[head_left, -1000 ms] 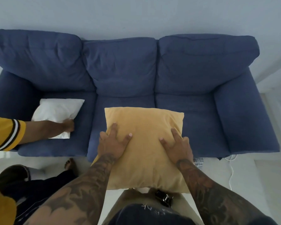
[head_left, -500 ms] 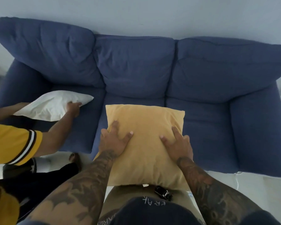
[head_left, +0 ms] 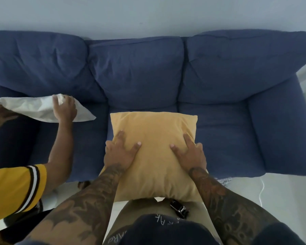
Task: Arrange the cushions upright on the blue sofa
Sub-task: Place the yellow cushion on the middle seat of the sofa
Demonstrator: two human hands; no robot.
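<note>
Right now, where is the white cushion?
In the head view the white cushion is at far left, lifted over the blue sofa's left seat by a second person's hands, left of the yellow cushion.

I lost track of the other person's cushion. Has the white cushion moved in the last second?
Yes. The white cushion has been lifted off the blue sofa seat, toward the backrest.

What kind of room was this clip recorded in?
Probably a home living room: a blue three-seat sofa against a plain pale wall, with a yellow cushion and a white cushion being handled.
</note>
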